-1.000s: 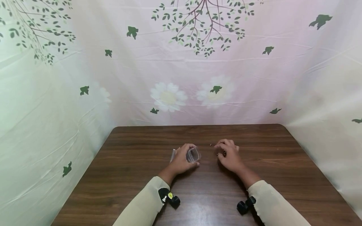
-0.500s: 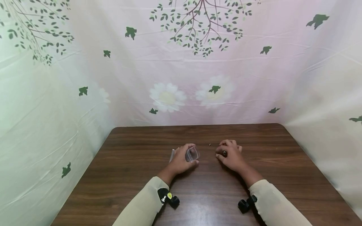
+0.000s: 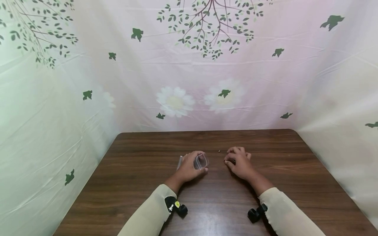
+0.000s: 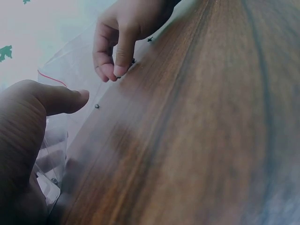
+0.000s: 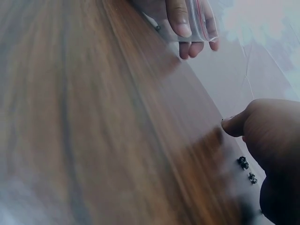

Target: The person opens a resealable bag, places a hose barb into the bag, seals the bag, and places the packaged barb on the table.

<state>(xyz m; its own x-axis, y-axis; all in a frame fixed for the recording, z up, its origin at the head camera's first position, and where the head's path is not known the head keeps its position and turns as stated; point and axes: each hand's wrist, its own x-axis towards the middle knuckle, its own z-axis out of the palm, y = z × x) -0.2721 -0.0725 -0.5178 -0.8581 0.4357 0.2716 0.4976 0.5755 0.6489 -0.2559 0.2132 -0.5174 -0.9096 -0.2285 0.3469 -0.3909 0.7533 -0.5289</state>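
Observation:
My left hand (image 3: 188, 168) grips a clear zip bag (image 3: 201, 161), its mouth held apart and facing right. Red and white lines along the zip show in the right wrist view on the bag (image 5: 201, 23). My right hand (image 3: 240, 165) is to the right of it, thumb and forefinger pinched together just above the table. A tiny dark screw-like piece (image 5: 222, 120) shows at the thumb tip in the right wrist view. More small dark screw-like pieces (image 5: 243, 162) lie beside and under this hand. At the bag's bottom, one small piece (image 4: 54, 181) is visible.
One tiny loose piece (image 3: 219, 151) lies on the brown wooden table (image 3: 141, 183) between the hands, farther back. A printed cloth (image 3: 189, 75) hangs behind and at both sides of the table. Black wrist cameras (image 3: 182, 211) are strapped to both sleeves.
The right hand drew back slightly to the right, its fingers closing together near the dark pieces, then shifted a little left. The left hand and bag stay in nearly the same place.

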